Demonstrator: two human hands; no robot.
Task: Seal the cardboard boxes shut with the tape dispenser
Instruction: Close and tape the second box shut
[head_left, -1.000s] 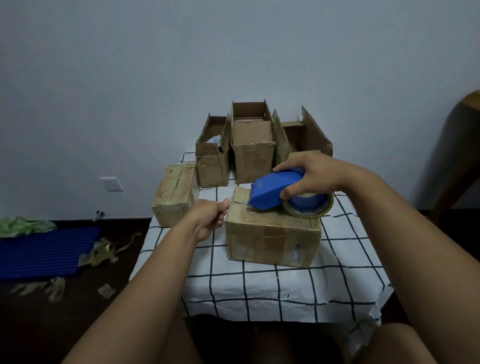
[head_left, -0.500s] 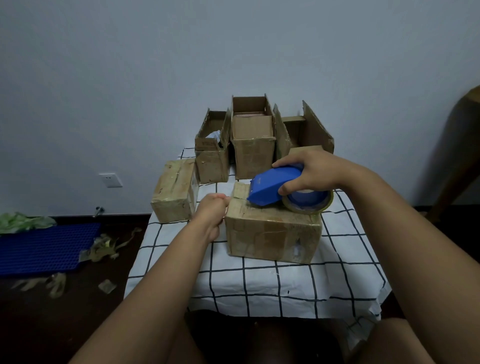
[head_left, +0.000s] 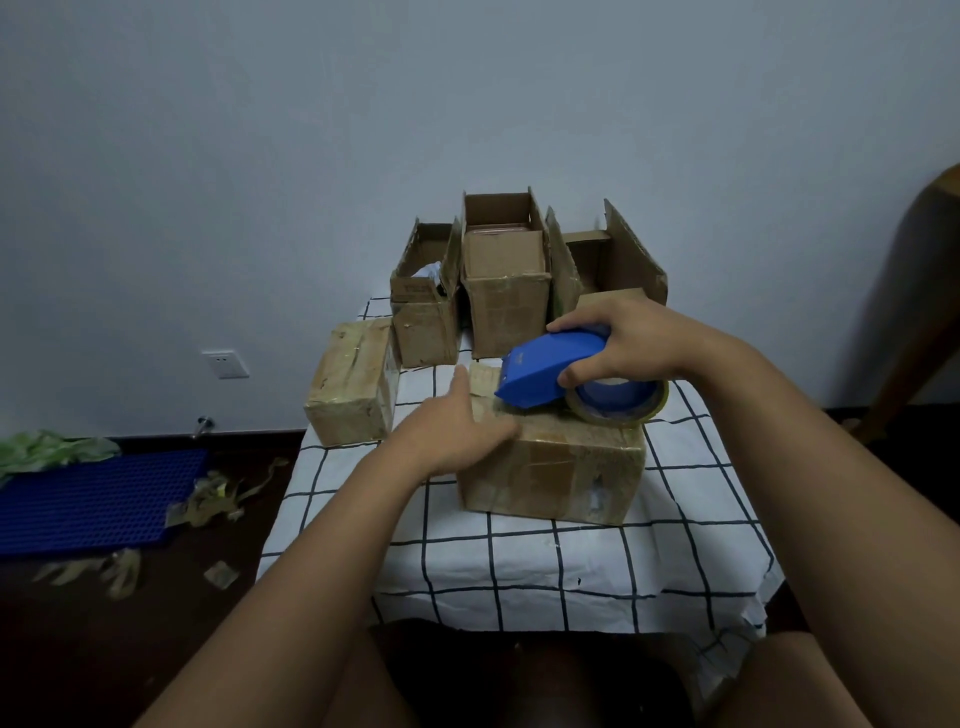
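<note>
- Since 0.5 s ago: left hand (head_left: 457, 431) has uncurled from a fist beside the box, now lies flat w/ fingers straight, spread on the box's top-left corner.
- Right hand (head_left: 631, 345) curls round the blue tape dispenser (head_left: 550, 371); thumb below, fingers over the top, clamped on it.
- Dispenser sits on top of the front box (head_left: 550, 467), nose just past the left fingertips; tape roll (head_left: 618, 402) under the right palm.
- Box looks light, stiff-ish but worn cardboard, old glossy tape = slippery; prob best pinned flat by the lid, near the seam.
- Open boxes (head_left: 504, 275) well beyond the fingers, sealed box (head_left: 353, 384) left of them.
- Labels/writing: none readable.
</note>
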